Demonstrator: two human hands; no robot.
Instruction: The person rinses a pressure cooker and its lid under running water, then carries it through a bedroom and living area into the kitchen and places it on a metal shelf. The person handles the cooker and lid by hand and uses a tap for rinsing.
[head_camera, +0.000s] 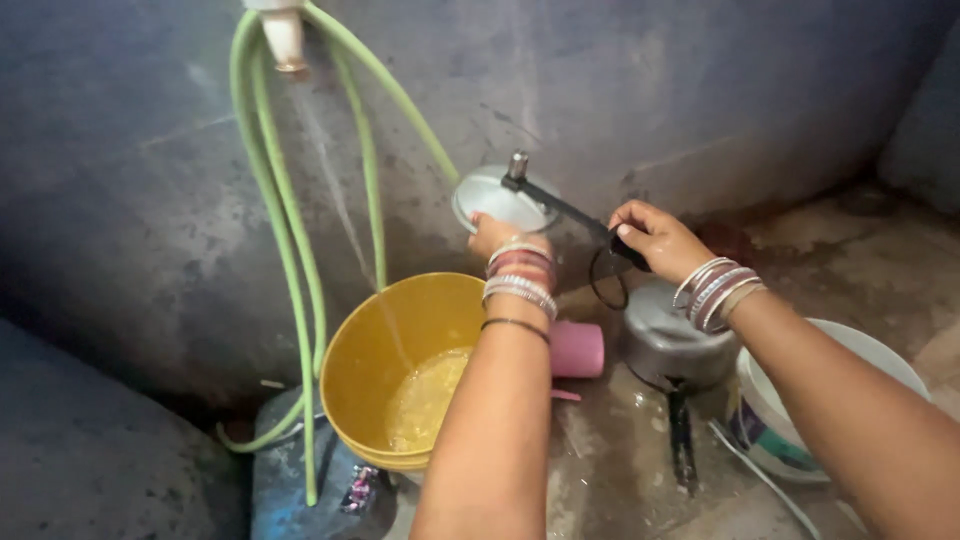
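I hold a round metal pressure-cooker lid up in front of the dark wall. My left hand grips its lower rim, bangles on the wrist. My right hand is closed on the lid's black handle, and a black rubber ring dangles below it. Beneath the right hand, on the floor, stands the metal cooker pot with its black handle pointing toward me. A yellow bucket, part-filled with water, sits under my left forearm.
A white tap at top left pours a thin stream into the bucket; green hose loops hang beside it. A pink cup lies between bucket and pot. A white bucket stands at right. The floor is wet.
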